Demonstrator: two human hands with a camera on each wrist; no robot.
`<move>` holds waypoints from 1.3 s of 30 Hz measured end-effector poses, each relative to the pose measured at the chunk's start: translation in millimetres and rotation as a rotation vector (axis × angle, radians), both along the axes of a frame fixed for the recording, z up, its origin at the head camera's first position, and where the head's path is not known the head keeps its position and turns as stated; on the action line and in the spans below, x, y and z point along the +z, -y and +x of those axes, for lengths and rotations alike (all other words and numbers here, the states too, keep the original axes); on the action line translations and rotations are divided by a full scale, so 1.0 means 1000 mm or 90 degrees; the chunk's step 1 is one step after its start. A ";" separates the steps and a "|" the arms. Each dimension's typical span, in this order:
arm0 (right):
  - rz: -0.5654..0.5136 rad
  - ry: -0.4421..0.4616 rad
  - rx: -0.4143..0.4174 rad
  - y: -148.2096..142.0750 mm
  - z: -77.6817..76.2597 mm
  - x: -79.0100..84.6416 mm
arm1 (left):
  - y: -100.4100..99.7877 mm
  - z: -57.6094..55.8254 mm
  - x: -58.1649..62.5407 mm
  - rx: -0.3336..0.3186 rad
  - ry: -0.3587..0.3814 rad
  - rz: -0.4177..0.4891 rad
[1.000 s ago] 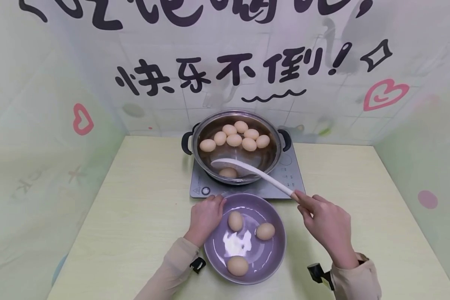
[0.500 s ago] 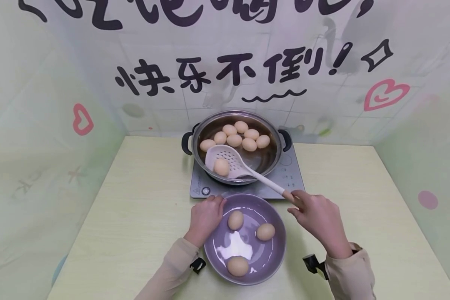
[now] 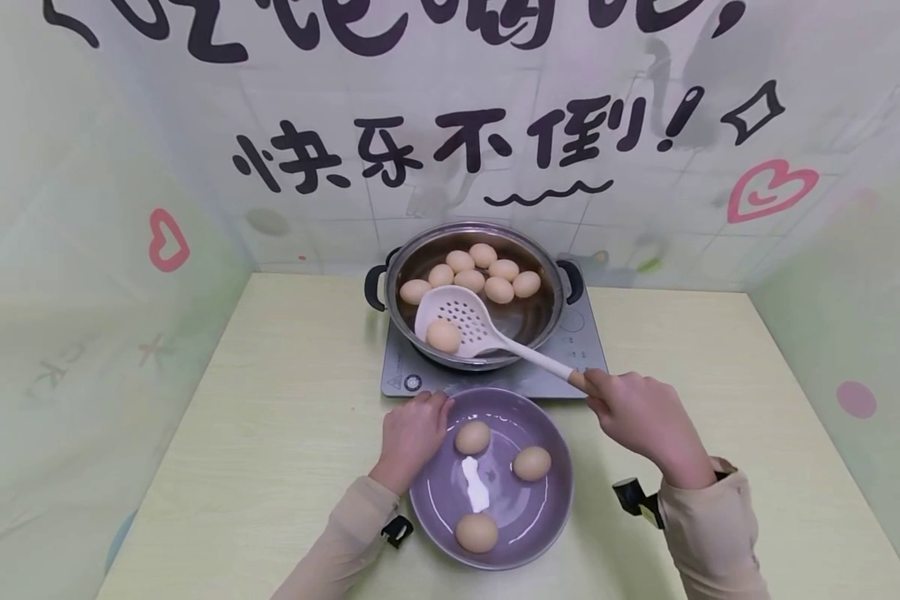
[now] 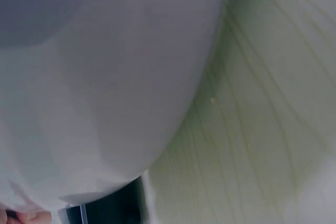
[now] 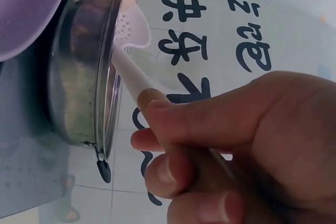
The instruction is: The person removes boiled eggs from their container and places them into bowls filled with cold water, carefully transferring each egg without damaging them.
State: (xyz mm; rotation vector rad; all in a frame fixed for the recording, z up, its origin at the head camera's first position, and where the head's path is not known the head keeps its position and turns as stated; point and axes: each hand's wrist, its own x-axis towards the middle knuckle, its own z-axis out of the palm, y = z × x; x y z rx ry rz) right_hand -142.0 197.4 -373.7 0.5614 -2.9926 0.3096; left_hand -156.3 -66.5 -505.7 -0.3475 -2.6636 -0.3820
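Note:
My right hand [image 3: 641,417] grips the wooden handle end of a pale slotted spoon [image 3: 480,321]. One egg [image 3: 443,336] lies in the spoon's perforated bowl, over the near side of the metal pot [image 3: 547,321]. In the right wrist view, the thumb and fingers curl round the handle [image 5: 149,100]. My left hand [image 3: 414,429] holds the upper left rim of a purple bowl [image 3: 562,508], thumb at the edge. Inside the bowl are three eggs, one of them at the front [image 3: 477,532]. The left wrist view is mostly filled by the bowl's outer wall [image 4: 105,77].
The two-handled pot holds water and several more eggs [image 3: 468,282] along its far side. It stands on a grey induction cooker [image 3: 570,367] with a printed wall sheet [image 3: 450,192] close behind. Pale wood tabletop [image 3: 285,358] extends left and right.
The slotted spoon has risen from the pot and turned face up, now carrying an egg that lay in the near side. The left hand and bowl stay put.

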 end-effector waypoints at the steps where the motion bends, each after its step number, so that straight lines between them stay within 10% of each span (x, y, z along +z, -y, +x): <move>1: 0.002 0.013 0.007 -0.001 -0.002 0.002 | 0.000 0.000 0.000 -0.001 -0.001 0.001; 16: -0.014 0.160 0.033 -0.026 -0.001 0.019 | -0.002 0.000 -0.002 -0.005 -0.001 -0.001; 39: -0.016 0.158 -0.072 -0.097 0.103 0.004 | -0.001 -0.002 -0.003 -0.007 -0.005 0.012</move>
